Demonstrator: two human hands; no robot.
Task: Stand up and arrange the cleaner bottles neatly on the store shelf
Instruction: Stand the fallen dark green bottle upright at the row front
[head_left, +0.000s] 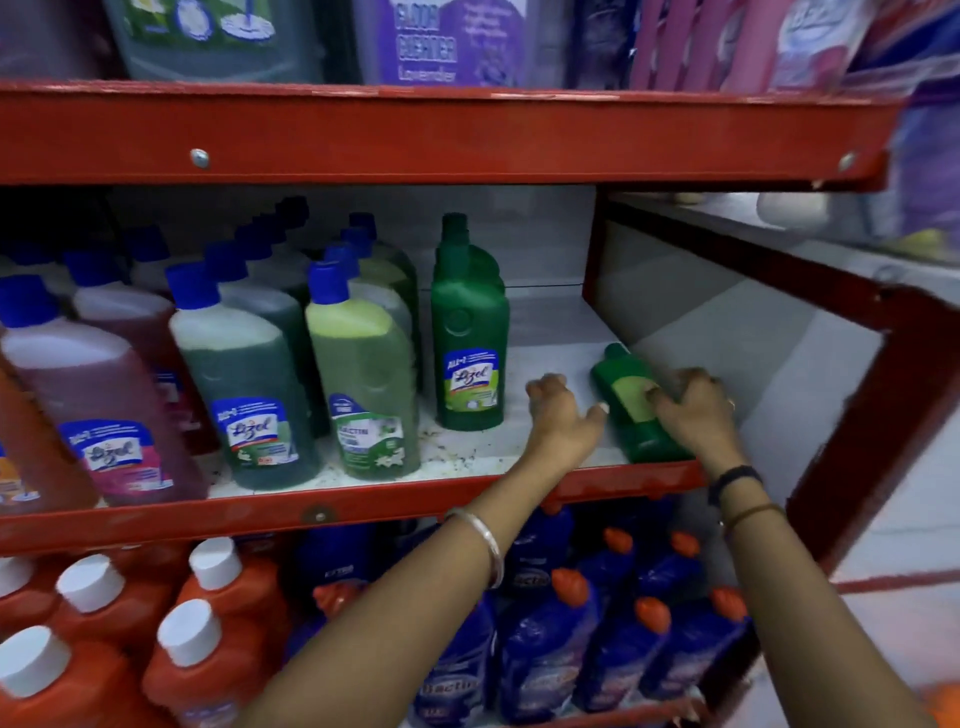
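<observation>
Small dark-green plastic cleaner bottle (635, 402) lies flat w/ yellow label up; your right hand (693, 410) fingers curl onto it, left hand (561, 415) loosely apart beside it.

On the middle shelf (363, 499), rows of upright bottles (244, 374) fill the left half, with one upright bottle (469, 332) standing alone just to their right. Further right, near the shelf's end, a fallen bottle (636, 410) lies on its side, cap toward the back. The left hand (563, 415) rests on the shelf between the two; the right hand (696, 410) lies on the fallen bottle's right side. More bottles (571, 639) crowd the shelf below
</observation>
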